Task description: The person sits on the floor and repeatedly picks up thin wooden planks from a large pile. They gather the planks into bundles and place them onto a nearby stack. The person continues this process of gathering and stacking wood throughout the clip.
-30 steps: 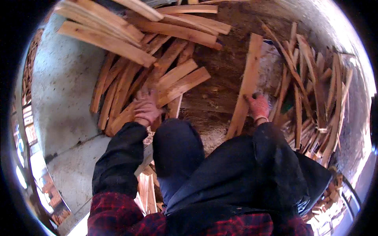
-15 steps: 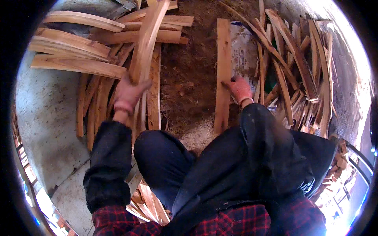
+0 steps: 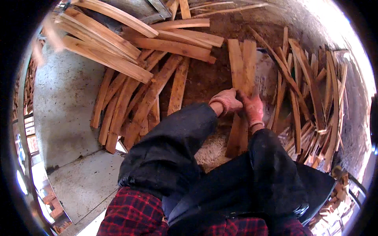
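The left hand (image 3: 227,101) had just crossed over from the heap of slats (image 3: 155,84) on the left, where half a second earlier it held a curved piece upright; now it met the right hand (image 3: 254,110), and the two touched or nearly touched. Where the right hand had held a single board, two now stood together: a left slat (image 3: 235,63) and a right slat (image 3: 249,63), side by side at their upper ends, their lower ends reaching down towards the pale sawdust (image 3: 210,153) by the knees. The left grip looked closed on the left slat, its fingertips partly hidden, and the right grip was closed round the right slat's edge. The newcomer was presumably the piece from the left, so the work seemed to have passed from lifting single pieces to pairing them. Both slats were over the brown floor (image 3: 202,86), between the left heap and the tangle of thin offcuts (image 3: 309,78) along the right wall (image 3: 315,27).
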{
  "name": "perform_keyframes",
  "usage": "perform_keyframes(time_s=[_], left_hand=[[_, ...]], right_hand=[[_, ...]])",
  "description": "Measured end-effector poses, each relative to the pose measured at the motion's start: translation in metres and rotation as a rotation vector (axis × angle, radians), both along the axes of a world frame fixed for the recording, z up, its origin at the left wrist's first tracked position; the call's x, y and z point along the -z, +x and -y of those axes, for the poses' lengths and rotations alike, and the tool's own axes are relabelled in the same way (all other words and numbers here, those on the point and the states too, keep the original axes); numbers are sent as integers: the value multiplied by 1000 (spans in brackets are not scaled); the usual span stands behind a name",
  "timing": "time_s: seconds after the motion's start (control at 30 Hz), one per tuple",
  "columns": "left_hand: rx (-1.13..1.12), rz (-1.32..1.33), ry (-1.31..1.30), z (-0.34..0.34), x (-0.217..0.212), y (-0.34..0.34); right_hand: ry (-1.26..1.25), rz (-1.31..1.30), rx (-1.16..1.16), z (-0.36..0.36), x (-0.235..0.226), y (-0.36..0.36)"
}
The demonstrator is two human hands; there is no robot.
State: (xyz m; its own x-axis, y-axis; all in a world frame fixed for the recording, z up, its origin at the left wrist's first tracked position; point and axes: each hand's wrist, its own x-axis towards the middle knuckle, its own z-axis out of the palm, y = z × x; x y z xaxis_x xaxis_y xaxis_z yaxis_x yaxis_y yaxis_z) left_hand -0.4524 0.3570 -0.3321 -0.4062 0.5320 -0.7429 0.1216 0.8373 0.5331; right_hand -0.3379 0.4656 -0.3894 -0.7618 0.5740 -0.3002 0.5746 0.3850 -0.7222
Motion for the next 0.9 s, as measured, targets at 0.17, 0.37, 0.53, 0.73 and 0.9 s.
perform_keyframes(time_s=[0.17,0.37,0.53,0.73,0.9], left_hand=[[-620,-148,216,35,43,-50],[-1114,-4,293,46,59,-130],[-1335,-20,368,41,83,-152],[-1159,65,277,42,56,-143],[-1242,2,258,121,-11,-123]], right_hand=[[75,265,172,20,-4,-30],[107,309,193,29,-15,-35],[122,376,166,37,-8,-41],[366,258,21,20,33,-25],[212,319,98,24,30,-29]])
